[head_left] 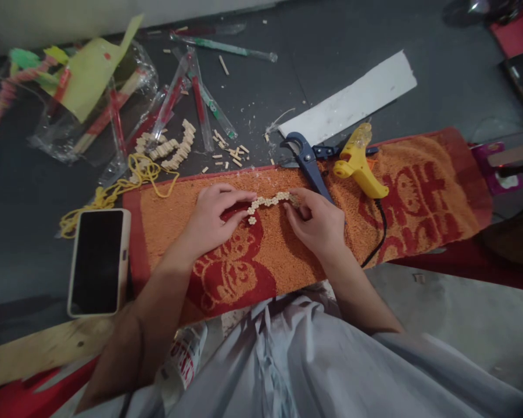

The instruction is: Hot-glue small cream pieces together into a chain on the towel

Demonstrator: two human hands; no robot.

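Note:
A bumpy strip of small pale stick pieces (268, 202), seen end-on in flower-like clusters, spans the gap between my hands above an orange and red towel (296, 249). At its left end, the thumb and fingers of my left hand (213, 217) close on the strip. One cluster hangs lower there, beside the thumb tip. My right hand (318, 220) pinches the other end, its fingers partly hiding it. Just beyond the right hand lies a blue-handled cutter (307, 159), and a yellow glue gun (361, 165) rests to its right on the towel.
Curved rows of stick pieces (183, 148), loose cut bits (235, 154) and yellow cord (146, 168) lie beyond the towel. Wrapped red and green sticks (198, 96) are scattered behind. A phone (98, 261) sits at left; a white strip (353, 96) lies at the back.

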